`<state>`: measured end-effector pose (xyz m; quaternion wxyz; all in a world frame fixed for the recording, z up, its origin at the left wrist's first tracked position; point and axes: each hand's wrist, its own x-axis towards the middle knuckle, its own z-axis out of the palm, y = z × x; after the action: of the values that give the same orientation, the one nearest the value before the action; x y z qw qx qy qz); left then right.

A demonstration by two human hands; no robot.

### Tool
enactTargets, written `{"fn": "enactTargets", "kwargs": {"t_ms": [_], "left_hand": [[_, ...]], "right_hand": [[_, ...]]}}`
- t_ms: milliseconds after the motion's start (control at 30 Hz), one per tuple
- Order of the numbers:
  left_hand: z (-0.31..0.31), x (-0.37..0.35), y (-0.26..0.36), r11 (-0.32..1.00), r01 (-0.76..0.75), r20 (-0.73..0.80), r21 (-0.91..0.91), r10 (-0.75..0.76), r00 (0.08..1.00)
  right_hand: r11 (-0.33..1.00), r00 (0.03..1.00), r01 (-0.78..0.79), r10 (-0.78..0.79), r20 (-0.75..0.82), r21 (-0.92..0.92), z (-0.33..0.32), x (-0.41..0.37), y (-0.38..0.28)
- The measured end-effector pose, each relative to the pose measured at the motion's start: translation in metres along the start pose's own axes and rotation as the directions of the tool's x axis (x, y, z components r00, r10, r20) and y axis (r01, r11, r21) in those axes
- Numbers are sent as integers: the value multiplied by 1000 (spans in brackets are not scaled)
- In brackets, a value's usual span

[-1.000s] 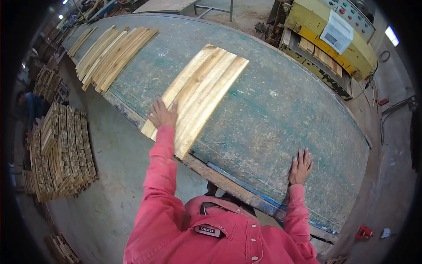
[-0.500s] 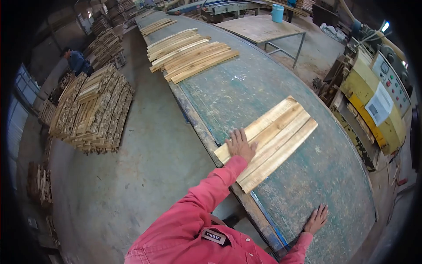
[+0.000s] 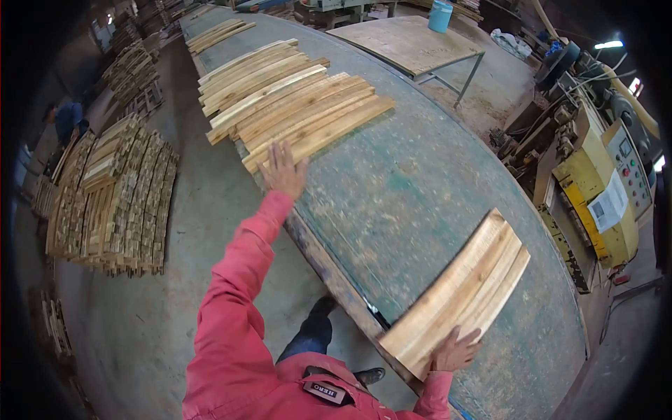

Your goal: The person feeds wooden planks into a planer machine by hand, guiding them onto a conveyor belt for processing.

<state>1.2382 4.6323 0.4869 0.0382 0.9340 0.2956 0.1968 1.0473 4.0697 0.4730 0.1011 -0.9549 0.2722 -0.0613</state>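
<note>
My left hand (image 3: pixel 285 170) lies with spread fingers on the near end of a wooden board (image 3: pixel 322 133), the closest one in a row of boards across the green table. My right hand (image 3: pixel 456 350) rests, fingers apart, on the right edge of a small group of boards (image 3: pixel 458 287) lying side by side nearer to me. Neither hand is wrapped round a board.
The long green worktable (image 3: pixel 406 189) runs away to the upper left. Stacked wood (image 3: pixel 115 199) stands on the floor at left, with a bending person (image 3: pixel 68 120) behind. A yellow machine (image 3: pixel 595 175), a side table (image 3: pixel 406 42) and a blue bucket (image 3: pixel 439 15) are at right.
My left hand has moved off the small group of boards to the farther row. My right hand has gone from the bare tabletop onto the small group, which now sits lower and further right in view.
</note>
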Motion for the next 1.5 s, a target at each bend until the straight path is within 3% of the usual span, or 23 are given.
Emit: {"fn": "enactTargets", "kwargs": {"t_ms": [33,167,200,300,367,633,733,833,933,1033,1133,1233,1333,1433,1500], "left_hand": [[14,36,-14,999,20,8,39,-20,1000],[45,143,-50,999,38,67,25,-40,997],[54,153,-48,999,38,67,14,-39,997],[67,150,-32,995,38,330,98,-68,941],[64,138,-25,997,24,348,72,-48,936],[62,95,-24,999,-32,259,26,24,966],[53,92,-26,990,-138,114,9,137,984],[13,73,13,971,-237,-15,-25,237,971],[7,41,27,886,-464,31,-18,464,885],[21,50,25,878,-470,85,-97,477,875],[30,57,27,813,-573,47,-100,579,814],[46,62,25,842,-507,-75,-184,502,862],[48,54,21,880,-380,101,-284,422,901],[55,26,12,870,-157,400,-468,367,840],[15,20,23,893,-380,301,-239,441,846]], "right_hand": [[980,996,-78,68,-64,-181,9,0,-8],[996,997,-59,56,-51,-69,-1,-1,-13],[994,996,-88,87,-27,-63,-7,-2,-19],[994,995,-89,87,-41,-60,0,-1,-12],[993,995,-89,86,-47,-73,1,0,-7],[998,996,-41,37,-83,-45,4,3,-5],[998,996,-61,61,-61,-9,4,3,-4],[995,995,-86,83,-63,-43,1,2,-8],[994,993,-97,93,-68,-50,0,1,-11],[992,991,-114,110,-71,-49,1,4,-13],[991,990,-122,118,-77,-50,-1,3,-13],[992,990,-108,102,-100,-59,1,4,-9],[993,989,-106,99,-113,-58,5,2,-9],[993,989,-112,106,-107,-49,3,2,-8],[992,988,-119,113,-108,-51,3,3,-9]]}}
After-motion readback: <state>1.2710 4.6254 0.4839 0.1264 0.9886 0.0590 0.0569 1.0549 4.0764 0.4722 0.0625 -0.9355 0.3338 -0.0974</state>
